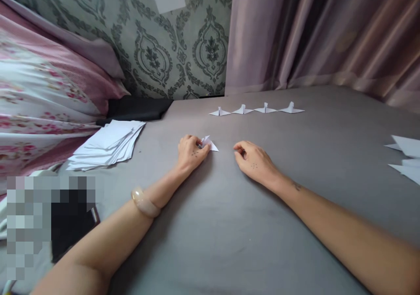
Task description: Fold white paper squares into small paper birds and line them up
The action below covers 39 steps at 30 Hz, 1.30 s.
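My left hand is closed on a small folded white paper bird, low over the grey cloth. One pointed wing sticks out to the right past my thumb, and part of the bird is hidden by the fingers. To the right, apart from the bird, my right hand rests near the cloth with its fingers curled and a gap between thumb and forefinger. Nothing shows in it. Beyond both hands, several similar folded paper birds stand in a row.
A stack of white paper sheets lies at the left, with a black folded item behind it. Larger folded white papers are at the right edge. A dark device sits by my left forearm. Curtains hang behind.
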Each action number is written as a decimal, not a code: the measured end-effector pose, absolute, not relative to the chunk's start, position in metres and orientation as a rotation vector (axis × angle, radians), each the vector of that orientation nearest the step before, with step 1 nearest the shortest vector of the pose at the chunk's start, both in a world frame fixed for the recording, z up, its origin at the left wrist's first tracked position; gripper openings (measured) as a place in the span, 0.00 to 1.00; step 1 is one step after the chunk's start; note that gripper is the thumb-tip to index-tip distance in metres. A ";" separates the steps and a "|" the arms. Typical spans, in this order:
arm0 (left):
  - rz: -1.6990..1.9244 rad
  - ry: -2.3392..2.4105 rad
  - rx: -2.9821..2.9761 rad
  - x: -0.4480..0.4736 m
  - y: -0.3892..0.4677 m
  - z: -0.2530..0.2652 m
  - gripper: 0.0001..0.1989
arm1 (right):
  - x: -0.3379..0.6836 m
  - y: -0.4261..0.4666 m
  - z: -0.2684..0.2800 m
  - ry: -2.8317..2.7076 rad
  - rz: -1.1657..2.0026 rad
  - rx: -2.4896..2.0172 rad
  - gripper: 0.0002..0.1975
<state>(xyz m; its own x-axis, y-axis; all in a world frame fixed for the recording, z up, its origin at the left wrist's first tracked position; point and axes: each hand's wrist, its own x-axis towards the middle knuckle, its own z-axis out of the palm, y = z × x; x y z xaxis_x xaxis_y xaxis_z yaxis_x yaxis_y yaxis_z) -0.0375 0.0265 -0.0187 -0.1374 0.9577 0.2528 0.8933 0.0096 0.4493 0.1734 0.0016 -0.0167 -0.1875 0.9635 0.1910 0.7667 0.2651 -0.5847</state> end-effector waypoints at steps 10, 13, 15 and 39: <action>0.696 2.311 1.967 -0.048 0.051 -0.017 0.10 | 0.177 0.001 -0.018 -2.092 0.470 -1.523 0.11; 0.675 2.439 1.862 -0.060 0.080 -0.010 0.14 | 0.176 0.000 -0.017 -2.127 0.441 -1.533 0.11; 0.671 2.477 1.829 -0.064 0.101 -0.007 0.15 | 0.175 -0.001 -0.016 -2.159 0.419 -1.546 0.11; 0.608 2.492 1.822 -0.054 0.188 -0.023 0.16 | 0.172 0.003 -0.015 -2.199 0.360 -1.585 0.12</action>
